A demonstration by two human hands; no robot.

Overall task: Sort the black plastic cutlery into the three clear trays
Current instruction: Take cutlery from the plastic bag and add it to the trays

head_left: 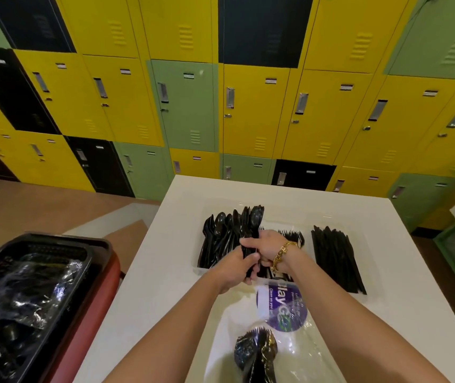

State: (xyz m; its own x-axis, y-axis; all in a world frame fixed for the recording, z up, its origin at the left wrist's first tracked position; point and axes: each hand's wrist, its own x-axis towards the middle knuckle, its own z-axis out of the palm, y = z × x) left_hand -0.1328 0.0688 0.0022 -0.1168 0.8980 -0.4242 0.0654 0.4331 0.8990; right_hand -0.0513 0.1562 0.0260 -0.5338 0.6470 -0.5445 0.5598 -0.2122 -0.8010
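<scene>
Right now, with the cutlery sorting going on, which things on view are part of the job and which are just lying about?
Part of the job:
- bundle of spoons, gripped by left hand and right hand
- spoon tray
- forks
- knives
- clear bag of cutlery

Just lying about:
- black crate on the red cart
- lockers
</scene>
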